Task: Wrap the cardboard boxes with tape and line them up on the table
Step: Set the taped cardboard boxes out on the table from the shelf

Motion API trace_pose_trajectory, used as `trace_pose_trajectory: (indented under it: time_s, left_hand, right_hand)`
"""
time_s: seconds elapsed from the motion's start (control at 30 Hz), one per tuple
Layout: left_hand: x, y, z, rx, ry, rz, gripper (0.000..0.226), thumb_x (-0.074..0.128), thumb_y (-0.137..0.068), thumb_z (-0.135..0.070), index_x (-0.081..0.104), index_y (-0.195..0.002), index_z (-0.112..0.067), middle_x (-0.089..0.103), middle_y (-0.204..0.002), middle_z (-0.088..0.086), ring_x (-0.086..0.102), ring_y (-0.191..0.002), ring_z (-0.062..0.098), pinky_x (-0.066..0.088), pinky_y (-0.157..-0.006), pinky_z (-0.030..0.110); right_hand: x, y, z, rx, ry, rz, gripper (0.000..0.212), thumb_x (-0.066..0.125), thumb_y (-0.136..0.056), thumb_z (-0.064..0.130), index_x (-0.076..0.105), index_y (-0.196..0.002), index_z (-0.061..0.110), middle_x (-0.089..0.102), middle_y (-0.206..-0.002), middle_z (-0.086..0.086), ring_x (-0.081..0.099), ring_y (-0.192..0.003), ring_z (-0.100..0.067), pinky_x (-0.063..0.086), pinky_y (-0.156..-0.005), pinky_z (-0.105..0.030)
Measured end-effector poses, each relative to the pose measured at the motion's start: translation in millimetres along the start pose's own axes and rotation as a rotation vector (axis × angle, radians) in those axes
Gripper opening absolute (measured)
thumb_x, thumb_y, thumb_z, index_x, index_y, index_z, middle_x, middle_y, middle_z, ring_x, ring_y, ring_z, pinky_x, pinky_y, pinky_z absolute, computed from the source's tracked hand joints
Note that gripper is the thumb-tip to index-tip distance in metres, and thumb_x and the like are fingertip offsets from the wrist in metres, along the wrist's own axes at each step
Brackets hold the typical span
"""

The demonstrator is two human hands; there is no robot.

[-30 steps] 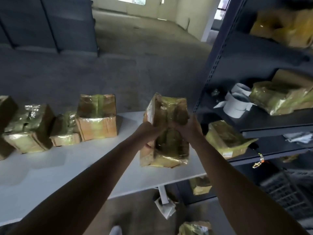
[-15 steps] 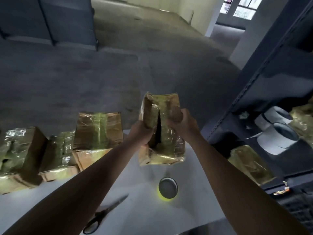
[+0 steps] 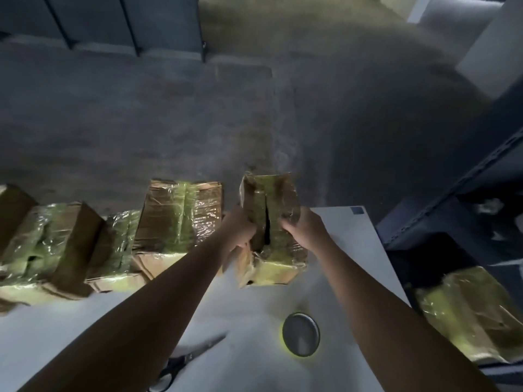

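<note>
A tape-wrapped cardboard box [image 3: 271, 210] with a dark slit down its top stands at the right end of a row on the white table [image 3: 348, 241]. My left hand [image 3: 239, 232] grips its left side and my right hand [image 3: 302, 232] grips its right side. Just to its left stands a larger wrapped box [image 3: 178, 219], then several more wrapped boxes [image 3: 51, 244] running to the left edge. A roll of yellow-green tape [image 3: 301, 338] lies on the table below the held box.
Black scissors [image 3: 181, 366] lie near the table's front edge. A dark metal shelf [image 3: 452, 193] stands to the right, with another wrapped box [image 3: 469, 315] on it. Grey concrete floor lies beyond the table's far edge.
Both hands have carried the box left and down toward the table, close beside the row. The view has swung left, so the shelf left the middle and the tape and scissors came in.
</note>
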State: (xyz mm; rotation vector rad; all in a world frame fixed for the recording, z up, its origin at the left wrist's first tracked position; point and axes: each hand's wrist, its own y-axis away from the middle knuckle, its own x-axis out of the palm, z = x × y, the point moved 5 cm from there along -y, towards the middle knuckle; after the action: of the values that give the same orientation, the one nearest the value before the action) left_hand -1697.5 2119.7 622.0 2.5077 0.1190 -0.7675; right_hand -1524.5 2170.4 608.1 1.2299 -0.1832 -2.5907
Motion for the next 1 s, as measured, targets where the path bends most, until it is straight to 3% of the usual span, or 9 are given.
trace_pose_trajectory:
  time_s: [0.1, 0.17, 0.27, 0.37, 0.43, 0.5, 0.73, 0.83, 1.0]
  left_hand:
    - [-3.7, -3.2, -10.4, 0.134, -0.188, -0.106, 0.034, 0.039, -0.094, -0.002, 0.053, -0.124, 0.006, 0.066, -0.098, 0.025, 0.067, -0.087, 0.037, 0.055, -0.075, 0.046]
    - [-5.6, -1.5, -11.7, 0.176, -0.266, -0.111, 0.035, 0.037, -0.095, -0.001, 0.048, -0.126, 0.009, 0.065, -0.088, 0.022, 0.066, -0.078, 0.033, 0.054, -0.065, 0.041]
    - [-9.9, 7.0, -14.7, 0.253, -0.352, -0.181, 0.045, 0.034, -0.094, -0.001, 0.035, -0.138, 0.006, 0.057, -0.073, 0.013, 0.058, -0.06, 0.022, 0.043, -0.045, 0.029]
    - [-15.1, 18.5, -24.4, 0.306, -0.319, -0.262, 0.033, 0.035, -0.088, -0.001, 0.055, -0.114, -0.002, 0.062, -0.089, 0.018, 0.062, -0.072, 0.031, 0.052, -0.055, 0.04]
    - [-11.7, 28.4, -29.8, 0.325, -0.293, -0.277, 0.023, 0.037, -0.084, 0.0, 0.053, -0.097, -0.009, 0.059, -0.099, 0.007, 0.058, -0.08, 0.026, 0.044, -0.053, 0.033]
    - [-3.5, 38.9, -32.5, 0.349, -0.267, -0.243, 0.023, 0.04, -0.084, -0.001, 0.052, -0.098, -0.015, 0.053, -0.103, 0.0, 0.052, -0.085, 0.02, 0.036, -0.054, 0.027]
    - [52.2, 61.6, -39.9, 0.488, -0.221, -0.075, 0.026, 0.046, -0.087, -0.005, 0.063, -0.107, -0.008, 0.065, -0.115, 0.014, 0.059, -0.106, 0.029, 0.044, -0.083, 0.03]
    - [91.7, 84.3, -43.6, 0.51, -0.233, -0.013, 0.027, 0.048, -0.087, -0.005, 0.066, -0.107, -0.009, 0.065, -0.119, 0.012, 0.058, -0.112, 0.028, 0.042, -0.087, 0.027]
    - [148.8, 132.3, -54.9, 0.539, -0.217, 0.071, 0.028, 0.048, -0.089, -0.007, 0.064, -0.112, -0.009, 0.064, -0.121, 0.011, 0.058, -0.113, 0.027, 0.041, -0.089, 0.027]
  right_hand:
    - [16.7, 0.3, -9.7, 0.055, -0.025, 0.014, 0.06, 0.05, -0.096, 0.049, 0.041, -0.137, 0.007, 0.062, -0.117, -0.008, 0.058, -0.087, -0.017, 0.04, -0.065, -0.023]
    - [23.5, 2.2, -10.4, 0.078, -0.017, 0.044, 0.058, 0.043, -0.099, 0.049, 0.04, -0.138, 0.007, 0.061, -0.118, -0.008, 0.057, -0.084, -0.014, 0.039, -0.062, -0.023]
    - [23.8, 6.2, -3.1, 0.096, -0.002, 0.099, 0.059, 0.035, -0.1, 0.051, 0.04, -0.137, 0.006, 0.06, -0.097, -0.001, 0.053, -0.073, -0.006, 0.034, -0.053, -0.021]
    - [10.8, 12.0, 5.6, 0.089, 0.002, 0.067, 0.06, 0.032, -0.102, 0.047, 0.035, -0.143, 0.003, 0.058, -0.122, -0.013, 0.059, -0.102, -0.022, 0.038, -0.071, -0.025]
    - [1.2, 22.1, 6.8, 0.095, -0.003, 0.015, 0.057, 0.033, -0.103, 0.043, 0.035, -0.143, 0.002, 0.05, -0.138, -0.017, 0.052, -0.12, -0.029, 0.034, -0.081, -0.026]
    - [-3.5, 37.5, 2.8, 0.108, -0.037, -0.016, 0.054, 0.033, -0.104, 0.04, 0.036, -0.142, 0.003, 0.048, -0.142, -0.016, 0.049, -0.125, -0.031, 0.034, -0.084, -0.027]
    - [-25.2, 105.2, -37.8, 0.22, -0.134, -0.148, 0.038, 0.037, -0.104, 0.027, 0.049, -0.131, 0.004, 0.055, -0.13, -0.02, 0.051, -0.118, -0.037, 0.039, -0.089, -0.033]
    - [-33.9, 145.6, -71.9, 0.295, -0.174, -0.208, 0.035, 0.04, -0.102, 0.029, 0.053, -0.126, 0.007, 0.06, -0.122, -0.019, 0.056, -0.113, -0.037, 0.044, -0.087, -0.034]
    - [-49.2, 201.4, -126.4, 0.394, -0.304, -0.231, 0.034, 0.04, -0.099, 0.032, 0.053, -0.121, 0.01, 0.057, -0.107, -0.01, 0.058, -0.112, -0.036, 0.048, -0.094, -0.051]
